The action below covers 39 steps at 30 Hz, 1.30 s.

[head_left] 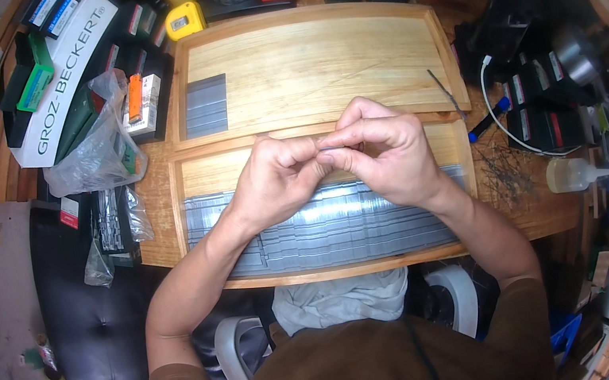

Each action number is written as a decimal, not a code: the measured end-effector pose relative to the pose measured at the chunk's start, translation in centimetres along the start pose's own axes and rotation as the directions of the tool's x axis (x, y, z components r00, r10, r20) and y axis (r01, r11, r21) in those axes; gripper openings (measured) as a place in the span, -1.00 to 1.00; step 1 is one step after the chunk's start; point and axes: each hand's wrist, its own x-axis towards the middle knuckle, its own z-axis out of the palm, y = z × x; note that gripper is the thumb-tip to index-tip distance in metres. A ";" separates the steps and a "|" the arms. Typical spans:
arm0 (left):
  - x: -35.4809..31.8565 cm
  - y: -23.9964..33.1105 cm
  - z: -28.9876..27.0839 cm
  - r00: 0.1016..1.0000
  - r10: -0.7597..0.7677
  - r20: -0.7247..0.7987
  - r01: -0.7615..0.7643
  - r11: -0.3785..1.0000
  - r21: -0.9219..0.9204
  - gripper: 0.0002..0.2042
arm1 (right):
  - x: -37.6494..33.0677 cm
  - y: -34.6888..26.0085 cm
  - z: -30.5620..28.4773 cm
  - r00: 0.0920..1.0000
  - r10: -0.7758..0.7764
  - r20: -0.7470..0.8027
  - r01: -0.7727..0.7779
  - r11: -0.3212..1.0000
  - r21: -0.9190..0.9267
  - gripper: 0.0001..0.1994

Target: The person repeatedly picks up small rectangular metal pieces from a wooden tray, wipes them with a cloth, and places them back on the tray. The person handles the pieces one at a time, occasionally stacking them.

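Note:
My left hand and my right hand meet over the near wooden tray, thumbs and fingertips pinched together. Whatever sits between the fingertips is too small to make out. Below my wrists, rows of thin grey metal pieces lie tightly packed across the near tray, with one darker piece standing out at their left part. Behind it is a far wooden tray, which holds a small block of similar grey pieces in its left corner.
A thin dark rod lies over the far tray's right edge. Beyond it are a blue-handled tool, a white cable, scattered thin wires and a squeeze bottle. At left sit a plastic bag, an orange cutter and a yellow tape measure.

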 end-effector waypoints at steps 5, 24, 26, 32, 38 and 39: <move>0.0 0.3 0.2 1.000 0.012 -0.026 -0.012 1.000 -0.010 -0.86 | 0.1 0.1 0.0 0.999 -0.032 -0.004 0.032 0.999 -0.006 -0.87; -0.1 0.2 0.1 0.999 0.036 -0.005 -0.037 0.998 -0.060 -0.84 | 0.0 -0.2 1.1 0.957 -0.237 -0.169 0.216 0.967 -0.137 -0.90; -0.1 0.2 0.3 0.997 0.066 -0.026 -0.067 0.997 -0.043 -0.85 | 0.4 -0.5 0.1 0.940 -0.240 -0.241 0.201 0.964 -0.174 -0.89; 0.0 0.5 -0.4 0.998 -0.025 0.058 0.021 0.998 0.067 -0.86 | -0.1 -1.1 -0.6 0.997 -0.069 -0.033 0.063 0.987 -0.151 -0.79; 0.0 1.2 -0.3 0.999 -0.030 0.032 0.029 0.999 0.039 -0.83 | -0.2 -0.5 0.1 0.999 -0.053 -0.008 0.052 0.995 -0.087 -0.82; 0.0 1.2 -0.3 1.000 -0.015 0.025 0.014 0.999 0.043 -0.84 | -0.2 -0.4 0.1 1.000 -0.016 -0.013 0.016 0.999 -0.049 -0.84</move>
